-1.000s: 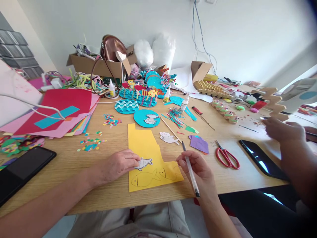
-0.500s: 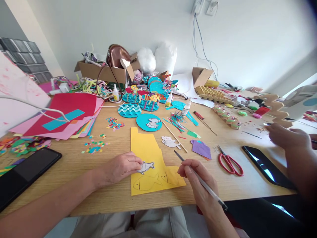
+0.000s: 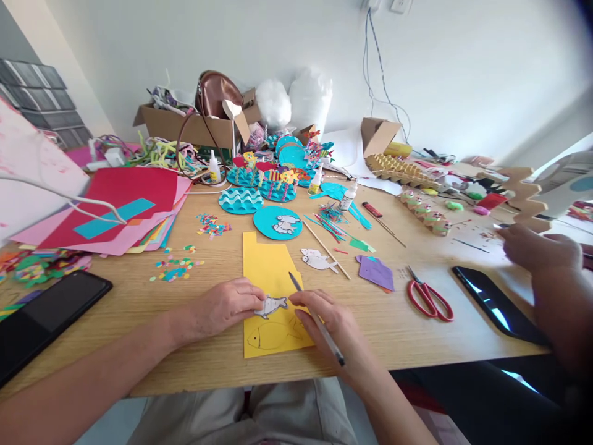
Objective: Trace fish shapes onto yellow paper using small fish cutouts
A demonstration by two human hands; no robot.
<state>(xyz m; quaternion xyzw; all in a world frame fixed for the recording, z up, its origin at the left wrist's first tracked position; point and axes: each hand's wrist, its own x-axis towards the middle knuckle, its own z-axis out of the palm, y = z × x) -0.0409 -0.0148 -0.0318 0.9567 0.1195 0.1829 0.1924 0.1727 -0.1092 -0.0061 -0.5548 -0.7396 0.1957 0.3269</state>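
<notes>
A yellow sheet of paper (image 3: 269, 266) lies on the table before me, with fish outlines drawn near its lower edge. On it rests a small grey-white paper fish (image 3: 274, 305). The fingers of my left hand (image 3: 231, 307) are pressed together on the head end of this fish. My right hand (image 3: 327, 318) grips a pen (image 3: 324, 330) with its tip pointing away from me, above the sheet; its fingertips are by the fish's tail. This hand hides part of the drawn outlines. More paper fish (image 3: 319, 259) lie right of the sheet.
Red-handled scissors (image 3: 430, 300), a purple paper piece (image 3: 375, 273) and a phone (image 3: 498, 306) are to the right; another person's hand (image 3: 540, 250) is beyond. At left are another phone (image 3: 50, 324) and coloured papers (image 3: 111, 238). A blue disc (image 3: 262, 225) lies ahead.
My right hand has moved left with the pen, from the sheet's right side to the paper fish's tail. My left hand stays at the fish. The view has shifted slightly.
</notes>
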